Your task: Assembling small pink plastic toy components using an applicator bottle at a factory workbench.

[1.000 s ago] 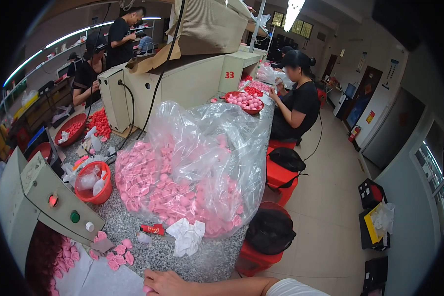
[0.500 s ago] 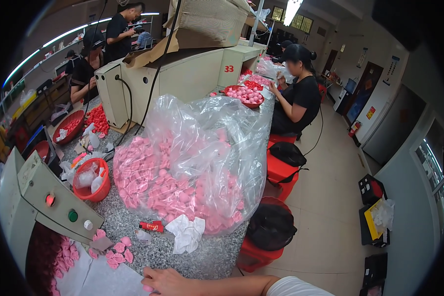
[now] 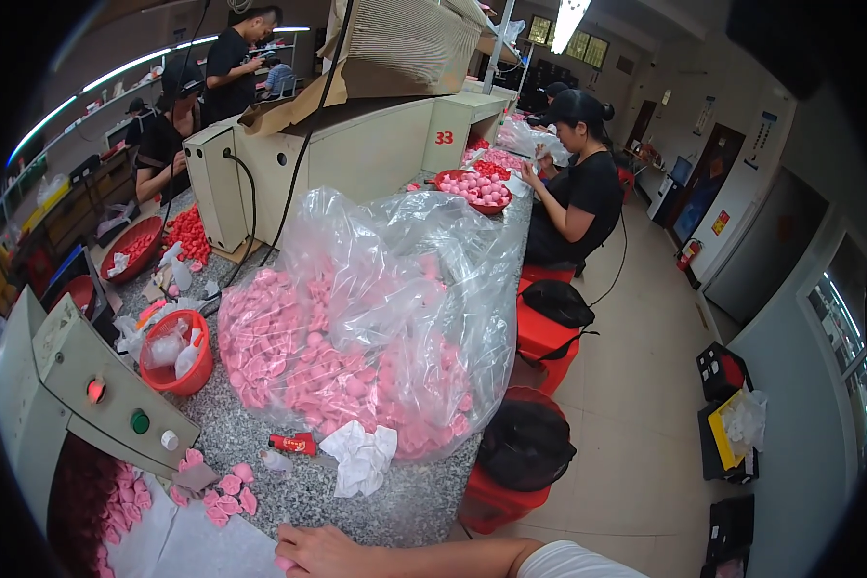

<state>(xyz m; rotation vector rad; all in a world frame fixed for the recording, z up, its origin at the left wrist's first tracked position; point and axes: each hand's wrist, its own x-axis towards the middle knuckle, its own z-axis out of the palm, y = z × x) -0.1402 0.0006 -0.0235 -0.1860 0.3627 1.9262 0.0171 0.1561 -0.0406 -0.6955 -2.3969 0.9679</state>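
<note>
At the lower edge my right hand (image 3: 323, 553) lies low over the speckled worktop, its fingers curled round a small pink piece (image 3: 284, 563); only a bit of that piece shows. White paper (image 3: 217, 549) is spread just left of the hand. Beyond it sit several loose pink pieces (image 3: 229, 501) and a grey pad (image 3: 195, 478), beside the opening of a cream machine box (image 3: 106, 385) with more pink pieces inside. Above the hand are a crumpled white tissue (image 3: 359, 458) and a small red packet (image 3: 293, 443). My left hand is out of view.
A large clear plastic bag (image 3: 356, 356) of pink pieces covers much of the worktop. A red basket (image 3: 175, 356) stands left of it. Red stools (image 3: 511, 501) with black bags line the right edge. A co-worker (image 3: 578, 183) sits farther along; others work at the far left.
The view has shifted very slightly. My right hand keeps its place and its hold. The co-worker's head and hands at the right have moved a little.
</note>
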